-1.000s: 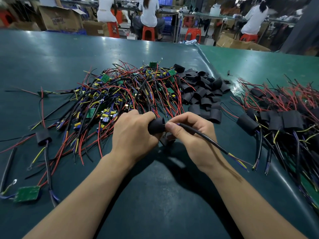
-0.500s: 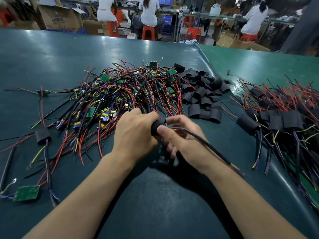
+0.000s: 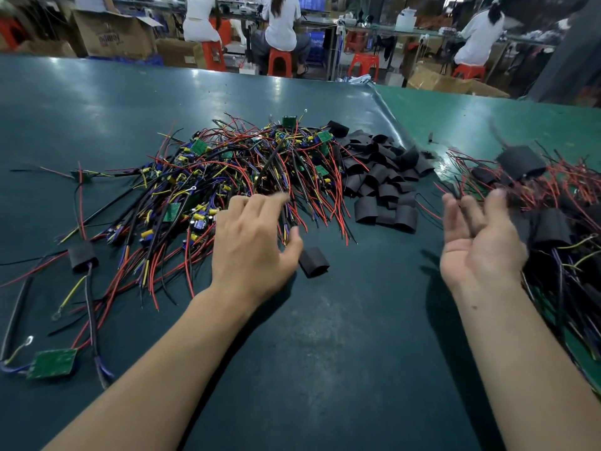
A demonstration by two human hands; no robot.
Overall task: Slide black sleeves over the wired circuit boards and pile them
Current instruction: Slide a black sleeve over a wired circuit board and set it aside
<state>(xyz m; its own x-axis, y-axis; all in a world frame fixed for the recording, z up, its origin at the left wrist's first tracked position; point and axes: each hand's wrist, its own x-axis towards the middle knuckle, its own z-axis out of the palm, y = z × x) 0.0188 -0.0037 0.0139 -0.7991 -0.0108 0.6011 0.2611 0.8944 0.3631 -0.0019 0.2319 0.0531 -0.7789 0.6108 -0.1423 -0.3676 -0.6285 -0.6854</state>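
Note:
A tangled heap of wired circuit boards with red, black and yellow leads lies at the table's middle. Beside it on the right sits a heap of empty black sleeves. One loose black sleeve lies on the mat by my left thumb. At the far right is the pile of sleeved boards. A sleeved board, blurred, is above that pile, apart from my hand. My left hand hovers palm down at the near edge of the wire heap, fingers spread, holding nothing. My right hand is open, palm up, next to the sleeved pile.
The dark green mat covers the table. A bare green board with leads and a single sleeved board lie at the left. Behind the table people sit on red stools among cardboard boxes.
Both hands held a sleeve and a wired board together in front of me. Now they are apart and empty: the right swung to the sleeved pile, the left moved to the wire heap.

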